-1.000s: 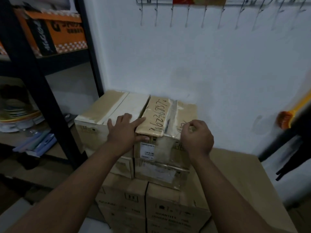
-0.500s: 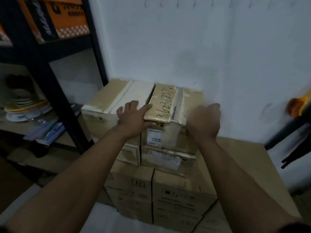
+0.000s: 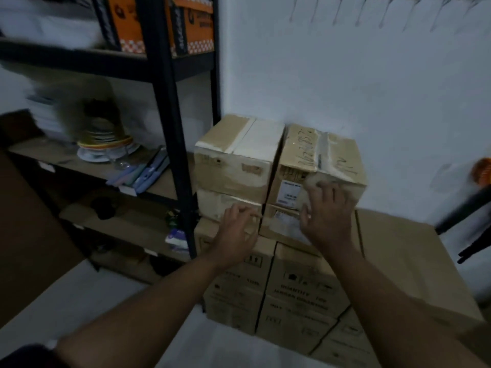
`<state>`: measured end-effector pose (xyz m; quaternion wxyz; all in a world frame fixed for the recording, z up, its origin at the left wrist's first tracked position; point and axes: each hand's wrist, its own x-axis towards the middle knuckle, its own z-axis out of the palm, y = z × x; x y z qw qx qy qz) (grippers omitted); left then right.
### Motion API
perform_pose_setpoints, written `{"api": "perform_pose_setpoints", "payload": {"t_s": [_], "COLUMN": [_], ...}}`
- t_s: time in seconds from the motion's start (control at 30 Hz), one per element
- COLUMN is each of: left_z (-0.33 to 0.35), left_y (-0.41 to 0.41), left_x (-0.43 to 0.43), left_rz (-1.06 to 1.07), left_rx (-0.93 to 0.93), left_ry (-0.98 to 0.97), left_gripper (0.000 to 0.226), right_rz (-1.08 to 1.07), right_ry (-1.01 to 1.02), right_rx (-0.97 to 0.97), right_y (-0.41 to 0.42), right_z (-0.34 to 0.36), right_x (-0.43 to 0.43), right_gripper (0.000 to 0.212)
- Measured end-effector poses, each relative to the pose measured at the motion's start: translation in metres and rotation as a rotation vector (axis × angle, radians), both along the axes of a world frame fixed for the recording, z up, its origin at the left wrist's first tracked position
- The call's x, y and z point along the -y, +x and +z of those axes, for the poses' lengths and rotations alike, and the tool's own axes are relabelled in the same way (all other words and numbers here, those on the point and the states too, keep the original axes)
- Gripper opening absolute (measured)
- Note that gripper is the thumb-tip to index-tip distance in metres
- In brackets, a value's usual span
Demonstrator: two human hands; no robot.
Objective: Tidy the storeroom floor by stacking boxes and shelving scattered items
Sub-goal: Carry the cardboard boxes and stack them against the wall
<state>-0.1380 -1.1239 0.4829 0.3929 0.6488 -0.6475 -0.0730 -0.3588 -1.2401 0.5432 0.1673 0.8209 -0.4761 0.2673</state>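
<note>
Two small cardboard boxes sit side by side on top of a stack against the white wall. The left box (image 3: 239,152) has a pale tape strip across its lid. The right box (image 3: 318,155) bears handwritten numbers and clear tape. My left hand (image 3: 236,229) hovers in front of the lower left box (image 3: 225,205), fingers loosely curled and holding nothing. My right hand (image 3: 326,213) has its fingers spread against the front face of the numbered box, over its white label. Larger printed cartons (image 3: 300,290) form the base of the stack.
A black metal rack (image 3: 170,128) stands to the left, carrying stacked plates (image 3: 106,144), folders (image 3: 143,173) and orange boxes (image 3: 196,22). A wide flat carton (image 3: 411,261) lies to the right of the stack. An orange brush (image 3: 482,171) pokes in at the right edge.
Both hands have come off the top edges of the two upper boxes and dropped to their front faces. The view has swung left and back, showing more of the rack.
</note>
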Motion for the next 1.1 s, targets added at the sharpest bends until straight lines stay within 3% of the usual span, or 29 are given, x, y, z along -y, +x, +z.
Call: {"api": "perform_pose_setpoints", "payload": {"t_s": [0.13,0.23,0.37,0.63,0.77,1.1], "left_z": [-0.066,-0.103,-0.142,-0.192,-0.198,-0.202], "left_y": [0.059,0.093,0.123,0.151,0.141,0.074], "left_x": [-0.057,-0.106,-0.188,-0.315,-0.358,-0.453], "left_rz": [0.012,0.178,0.244,0.451,0.565,0.955], "left_rx": [-0.106,-0.169,-0.190,-0.209,-0.235,-0.336], "left_ry": [0.251,0.386,0.493,0.670,0.658,0.699], "left_gripper": [0.041,0.039,0.029,0.033,0.033,0.033], "right_rz": [0.091,0.179,0.233,0.177,0.221,0.417], "right_ry": [0.186,0.309,0.481,0.783,0.767,0.764], "right_rx": [-0.205,-0.445,-0.647,-0.706,-0.834,-0.903], "right_y": [0.036,0.055,0.085,0.117,0.118,0.097], "right_z": [-0.055,-0.093,-0.128,-0.184,-0.197,-0.215], "right_x": [-0.053,-0.082,-0.125,-0.180,-0.197,-0.206], "right_gripper": [0.055,0.055,0.061,0.061,0.060,0.065]}}
